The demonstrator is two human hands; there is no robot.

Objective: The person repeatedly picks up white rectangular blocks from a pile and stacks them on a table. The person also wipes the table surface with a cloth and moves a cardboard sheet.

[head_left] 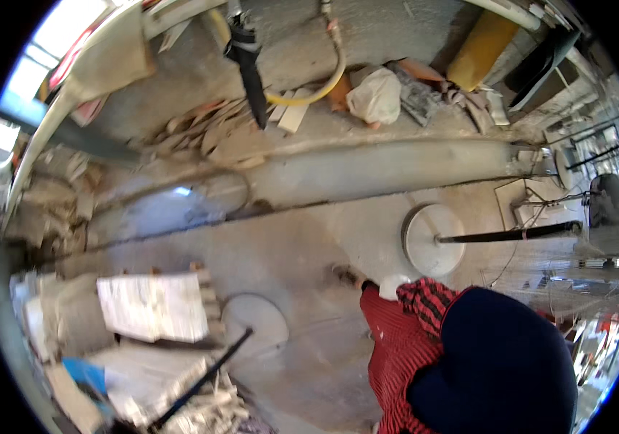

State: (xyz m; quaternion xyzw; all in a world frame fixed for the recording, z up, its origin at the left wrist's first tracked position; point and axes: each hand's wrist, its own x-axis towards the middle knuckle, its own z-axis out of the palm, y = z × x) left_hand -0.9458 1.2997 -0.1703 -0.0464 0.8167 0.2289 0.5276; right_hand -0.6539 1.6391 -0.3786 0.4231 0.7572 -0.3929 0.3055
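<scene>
A red-and-black patterned sleeve (432,304) reaches left from the dark blue garment (508,362) on my body, at lower right. At the sleeve's end is my right hand (394,287), seen only as a small white shape. Whether this is a glove or something white in the hand cannot be made out, and the fingers do not show. Red ribbed cloth (403,347) covers my leg below it, down to a dark shoe (347,273) on the floor. My left hand is out of sight. The round stand base (425,249) lies nearest the right hand, apart from it.
A black pole runs from that base toward a fan-like head (609,206). Another disc base (255,318) with a slanted pole stands left, beside stacked pale sheets (154,307). A folded black umbrella (251,79) and yellow hose (309,94) hang above scraps and a white bag (376,95).
</scene>
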